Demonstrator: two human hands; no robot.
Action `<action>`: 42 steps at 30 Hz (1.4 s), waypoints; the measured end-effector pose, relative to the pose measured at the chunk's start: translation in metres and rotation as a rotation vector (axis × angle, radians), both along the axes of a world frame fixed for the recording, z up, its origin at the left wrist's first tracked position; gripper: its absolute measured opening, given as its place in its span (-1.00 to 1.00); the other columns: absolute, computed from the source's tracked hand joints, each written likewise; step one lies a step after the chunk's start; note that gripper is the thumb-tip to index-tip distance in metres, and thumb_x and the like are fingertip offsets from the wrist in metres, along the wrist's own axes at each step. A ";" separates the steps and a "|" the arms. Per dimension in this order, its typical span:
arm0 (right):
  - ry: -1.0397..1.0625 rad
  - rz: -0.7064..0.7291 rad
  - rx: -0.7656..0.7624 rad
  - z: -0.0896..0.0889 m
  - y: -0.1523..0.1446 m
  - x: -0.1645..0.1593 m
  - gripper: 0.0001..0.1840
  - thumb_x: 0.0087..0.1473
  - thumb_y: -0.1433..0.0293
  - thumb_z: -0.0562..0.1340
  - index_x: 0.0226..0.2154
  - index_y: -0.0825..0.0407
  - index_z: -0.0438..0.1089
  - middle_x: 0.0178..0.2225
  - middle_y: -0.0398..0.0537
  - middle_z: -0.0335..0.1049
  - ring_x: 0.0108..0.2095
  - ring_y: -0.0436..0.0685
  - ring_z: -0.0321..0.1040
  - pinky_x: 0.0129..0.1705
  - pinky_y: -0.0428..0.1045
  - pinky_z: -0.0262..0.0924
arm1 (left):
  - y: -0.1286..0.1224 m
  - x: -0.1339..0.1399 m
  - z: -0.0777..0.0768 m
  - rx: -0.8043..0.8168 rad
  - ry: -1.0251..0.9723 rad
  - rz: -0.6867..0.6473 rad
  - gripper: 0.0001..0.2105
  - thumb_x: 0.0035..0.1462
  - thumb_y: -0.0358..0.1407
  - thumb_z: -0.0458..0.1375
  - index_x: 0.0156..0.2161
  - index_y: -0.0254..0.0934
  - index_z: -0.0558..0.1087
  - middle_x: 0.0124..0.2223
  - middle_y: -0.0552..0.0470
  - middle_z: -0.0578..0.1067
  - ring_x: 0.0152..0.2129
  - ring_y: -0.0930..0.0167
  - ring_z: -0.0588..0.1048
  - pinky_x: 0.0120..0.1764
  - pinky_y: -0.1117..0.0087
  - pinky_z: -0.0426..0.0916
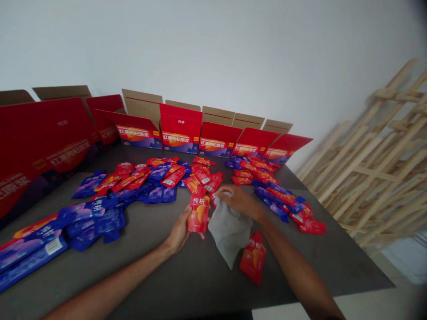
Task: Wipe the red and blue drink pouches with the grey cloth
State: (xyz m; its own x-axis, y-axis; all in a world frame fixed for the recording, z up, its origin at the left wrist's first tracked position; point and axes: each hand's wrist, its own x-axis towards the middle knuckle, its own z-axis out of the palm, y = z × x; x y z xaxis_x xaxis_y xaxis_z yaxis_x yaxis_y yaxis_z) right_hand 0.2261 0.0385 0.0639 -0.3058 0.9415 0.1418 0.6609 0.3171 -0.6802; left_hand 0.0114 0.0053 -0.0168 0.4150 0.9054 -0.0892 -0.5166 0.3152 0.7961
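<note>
My left hand (180, 231) grips a red spouted pouch (199, 212) with white lettering and orange fruit on its front, held upright above the dark table. Just right of it, my right hand (238, 198) is closed on the top of a grey cloth (231, 229), which hangs down to a point. The cloth is close to the pouch's right edge; I cannot tell whether they touch. Below and right of the cloth, another red pouch (253, 259) lies on the table. Several red pouches (204, 174) lie in a pile behind my hands.
Open red-and-blue cartons (182, 133) line the back of the dark table (150, 271) along the wall. Blue pouches (90, 222) and red ones lie heaped at left, with more mixed pouches (276, 195) at right. A wooden slatted rack (367, 169) stands beyond the right edge.
</note>
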 end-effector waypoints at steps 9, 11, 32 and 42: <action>-0.043 -0.246 0.495 0.015 -0.006 -0.016 -0.75 0.16 0.34 0.16 -0.09 0.04 0.36 -0.13 0.01 0.45 -0.14 0.16 0.38 -0.06 -0.02 0.21 | 0.000 -0.002 -0.004 -0.053 -0.015 -0.135 -0.43 0.29 0.05 -0.12 0.03 -0.45 0.41 -0.29 -0.21 0.58 -0.48 0.29 0.55 -0.57 0.37 0.44; -0.155 -0.092 0.448 -0.004 -0.015 -0.038 -0.72 0.14 0.40 0.18 -0.07 0.04 0.36 -0.11 0.02 0.43 -0.14 0.15 0.38 -0.09 -0.02 0.22 | -0.001 -0.001 -0.004 -0.032 -0.005 -0.127 -0.41 0.27 0.09 -0.12 -0.01 -0.45 0.42 -0.33 -0.17 0.58 -0.52 0.32 0.53 -0.59 0.38 0.42; -0.525 0.116 0.334 -0.019 -0.028 -0.063 -0.73 0.24 0.36 0.16 0.00 -0.06 0.37 -0.08 -0.07 0.43 -0.22 0.08 0.41 -0.34 -0.06 0.16 | 0.000 0.003 -0.014 0.004 0.064 -0.038 -0.33 0.16 0.22 -0.10 -0.05 -0.39 0.44 -0.40 -0.10 0.57 -0.58 0.34 0.52 -0.63 0.43 0.37; -0.546 -0.009 0.346 -0.017 -0.025 -0.056 -0.69 0.27 0.37 0.12 0.05 -0.06 0.34 -0.04 -0.02 0.40 -0.18 0.10 0.40 -0.33 -0.06 0.18 | -0.003 0.000 -0.021 -0.003 0.128 -0.135 -0.30 0.16 0.24 -0.13 -0.04 -0.40 0.43 -0.38 -0.15 0.59 -0.62 0.34 0.51 -0.60 0.39 0.38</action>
